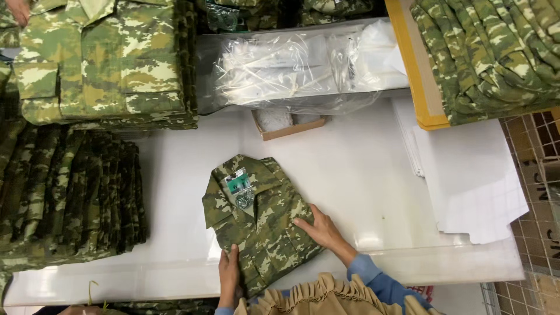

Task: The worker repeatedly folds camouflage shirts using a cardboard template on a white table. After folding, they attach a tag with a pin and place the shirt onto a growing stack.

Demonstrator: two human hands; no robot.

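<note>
A folded camouflage shirt (pixel 256 221) lies on the white table (pixel 350 163), collar pointing away from me, with a small green and white tag (pixel 238 183) and a packet at the collar. My left hand (pixel 228 274) grips the shirt's near edge with the fingers over the cloth. My right hand (pixel 318 226) rests flat against the shirt's right side, fingers spread on the fabric.
Stacks of folded camouflage garments (pixel 70 198) fill the left, with an unfolded jacket (pixel 99 58) above them. Clear plastic bags (pixel 297 64) lie at the back. White paper sheets (pixel 472 181) sit right, below a yellow-edged board (pixel 408 64) carrying more camouflage clothing (pixel 496 52).
</note>
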